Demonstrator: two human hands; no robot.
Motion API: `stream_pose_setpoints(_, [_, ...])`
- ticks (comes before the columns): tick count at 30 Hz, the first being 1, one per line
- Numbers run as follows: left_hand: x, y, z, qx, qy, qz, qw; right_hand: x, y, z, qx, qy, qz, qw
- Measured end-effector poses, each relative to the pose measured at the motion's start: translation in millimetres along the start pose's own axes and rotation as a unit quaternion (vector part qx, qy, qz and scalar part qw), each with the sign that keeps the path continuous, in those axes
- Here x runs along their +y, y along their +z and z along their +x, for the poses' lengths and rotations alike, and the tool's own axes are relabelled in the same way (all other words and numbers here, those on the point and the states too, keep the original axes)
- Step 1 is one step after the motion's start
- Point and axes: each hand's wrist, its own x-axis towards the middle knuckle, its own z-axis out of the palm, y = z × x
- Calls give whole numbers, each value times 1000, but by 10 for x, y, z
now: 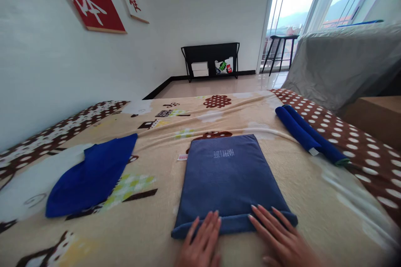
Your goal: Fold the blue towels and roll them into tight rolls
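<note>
A flat grey-blue seat cushion [230, 179] with "HAPPY LIFE" stitched near its far edge lies on the patterned blanket. Its near edge is turned up into a narrow roll [234, 224]. On the left part of that roll rest the stretched fingers of my left hand [202, 240]. My right hand [278, 238] presses on the roll's right part, fingers spread and pointing forward. Neither hand is wrapped around anything. A small white tag [182, 157] sticks out from the cushion's left side.
A bright blue cloth [97, 175] lies to the left. Rolled blue fabric [308, 133] with a white label rests on the right, by the blanket's [163, 192] polka-dot border. Beyond the bed stand a black rack [210, 53], a stool [283, 38] and grey-covered furniture [344, 58].
</note>
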Motion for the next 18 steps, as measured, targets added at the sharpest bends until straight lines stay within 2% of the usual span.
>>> stream_pose_setpoints(3, [-304, -137, -384, -26, -23, 17, 999, 256, -87, -456, -27, 14, 15, 999])
stream_pose_setpoints(6, [-475, -240, -622, -34, -44, -1, 998, 346, -64, -692, -28, 42, 27, 998])
stream_pose_setpoints(10, [-494, -292, -620, -48, -69, -50, 995, 331, 42, -725, -28, 88, 27, 995])
stream_pose_setpoints(15, [-498, -290, -559, -37, -132, -73, 988, 365, 143, -716, 47, 157, 27, 986])
stream_pose_setpoints(18, [-566, -254, -603, -30, -169, -72, 982, 405, 182, -741, 52, 183, 26, 981])
